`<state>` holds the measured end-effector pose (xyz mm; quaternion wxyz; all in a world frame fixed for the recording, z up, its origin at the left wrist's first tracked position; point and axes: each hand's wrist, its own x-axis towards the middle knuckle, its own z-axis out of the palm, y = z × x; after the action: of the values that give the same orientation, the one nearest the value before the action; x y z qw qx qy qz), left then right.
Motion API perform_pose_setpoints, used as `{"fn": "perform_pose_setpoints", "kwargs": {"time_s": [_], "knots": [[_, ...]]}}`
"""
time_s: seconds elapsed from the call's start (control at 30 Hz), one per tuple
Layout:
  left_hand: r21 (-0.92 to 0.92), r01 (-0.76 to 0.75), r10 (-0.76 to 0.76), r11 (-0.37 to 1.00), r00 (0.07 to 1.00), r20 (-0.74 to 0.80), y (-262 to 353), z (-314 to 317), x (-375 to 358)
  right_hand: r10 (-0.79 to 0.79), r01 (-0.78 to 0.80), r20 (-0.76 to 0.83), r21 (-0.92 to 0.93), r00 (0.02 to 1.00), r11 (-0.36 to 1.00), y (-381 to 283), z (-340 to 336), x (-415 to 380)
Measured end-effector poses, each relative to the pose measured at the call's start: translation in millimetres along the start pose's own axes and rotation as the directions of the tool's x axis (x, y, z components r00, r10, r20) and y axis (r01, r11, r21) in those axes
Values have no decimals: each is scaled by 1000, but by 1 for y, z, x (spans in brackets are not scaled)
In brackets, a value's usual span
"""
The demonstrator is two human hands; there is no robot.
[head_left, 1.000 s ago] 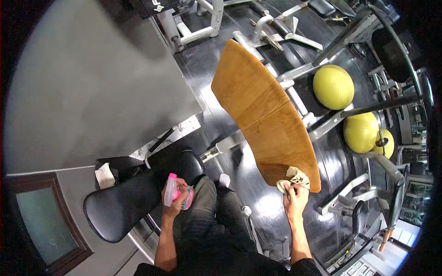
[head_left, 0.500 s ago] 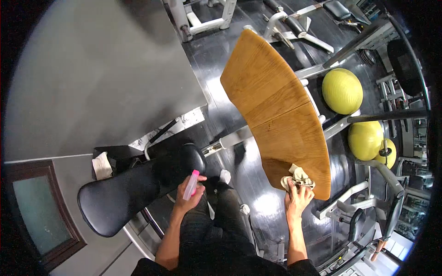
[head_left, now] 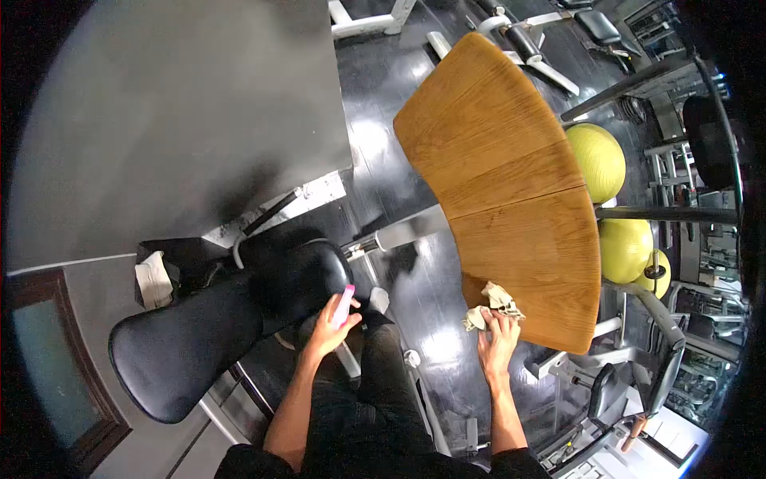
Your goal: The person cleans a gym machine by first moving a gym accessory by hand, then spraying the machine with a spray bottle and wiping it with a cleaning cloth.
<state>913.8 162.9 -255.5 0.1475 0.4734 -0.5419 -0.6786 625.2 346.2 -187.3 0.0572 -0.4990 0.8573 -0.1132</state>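
1. Wooden board (head_left: 519,191): curved, grained surface; landmark.
2. Right hand (head_left: 499,343): fingers bent over a crumpled cloth (head_left: 496,305) at the board's near end.
3. Left hand (head_left: 329,326): closed around a pink-topped bottle (head_left: 343,307), left of the board.
4. Yellow balls (head_left: 598,164): beyond the board's outer edge.

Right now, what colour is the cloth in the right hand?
The cloth is beige, clearest in the head view.

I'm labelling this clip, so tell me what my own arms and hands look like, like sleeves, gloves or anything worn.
Your left hand and right hand are bare, with no gloves. Both forearms are uncovered too. Plain black sleeves show near the bottom edge. I can't make out a watch or bracelet on either wrist.
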Motion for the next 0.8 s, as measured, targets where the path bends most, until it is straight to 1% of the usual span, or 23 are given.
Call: {"fn": "perform_pose_setpoints", "kwargs": {"time_s": [0.03, 0.1, 0.13, 0.17, 0.2, 0.23, 0.27, 0.3, 0.33, 0.43, 0.47, 0.5, 0.53, 0.57, 0.6, 0.63, 0.67, 0.7, 0.8], "knots": [[84, -38, 38, 996, 999, 0, -7, -2, 8, 20, -23, 28, 93, 999, 995, -4, 5, -2], [44, -42, 42, 998, 999, 2, -19, -1, 24, 89, -103, 62, 296, 994, 949, -10, 25, -12], [37, -35, 35, 999, 999, 8, -29, 1, 33, 185, -219, 125, 379, 975, 899, -14, 33, -19], [123, -109, 109, 986, 994, 11, -38, 3, 43, 274, -334, 194, 449, 942, 829, -17, 44, -29], [207, -183, 182, 961, 983, 22, -45, 5, 52, 295, -360, 208, 574, 933, 735, -19, 58, -37], [201, -180, 177, 963, 984, 30, -44, 7, 59, 362, -459, 285, 626, 887, 631, -30, 62, -41], [274, -212, 208, 938, 977, 44, -43, 10, 66, 400, -502, 318, 670, 860, 547, -33, 73, -48], [346, -245, 239, 906, 969, 60, -40, 14, 73, 433, -538, 352, 708, 830, 457, -37, 84, -56], [331, -299, 295, 895, 953, 65, -37, 20, 82, 441, -576, 422, 755, 792, 313, -44, 88, -60], [341, -313, 308, 887, 949, 68, -52, 36, 109, 486, -584, 449, 794, 750, 168, -55, 109, -76], [337, -303, 298, 891, 952, 68, -59, 40, 117, 493, -614, 480, 775, 726, 149, -55, 113, -81], [355, -251, 242, 901, 968, 71, -67, 45, 126, 497, -622, 487, 769, 719, 147, -57, 117, -85], [373, -200, 186, 906, 980, 73, -67, 49, 132, 507, -613, 479, 779, 717, 133, -57, 121, -88], [370, -194, 178, 909, 981, 77, -67, 52, 137, 517, -603, 469, 788, 716, 120, -56, 125, -91], [396, -156, 132, 905, 987, 86, -59, 54, 140, 522, -609, 472, 784, 710, 120, -55, 128, -93], [422, -118, 87, 899, 992, 93, -54, 55, 143, 529, -610, 459, 778, 714, 148, -53, 130, -94], [346, -248, 229, 905, 969, 98, -60, 59, 150, 535, -610, 445, 773, 718, 176, -50, 134, -94], [343, -246, 225, 906, 969, 100, -62, 62, 153, 538, -613, 446, 770, 715, 176, -46, 137, -94], [352, -143, 74, 925, 977, 202, -57, 69, 158, 572, -616, 429, 767, 699, 178, -37, 148, -85]]}}
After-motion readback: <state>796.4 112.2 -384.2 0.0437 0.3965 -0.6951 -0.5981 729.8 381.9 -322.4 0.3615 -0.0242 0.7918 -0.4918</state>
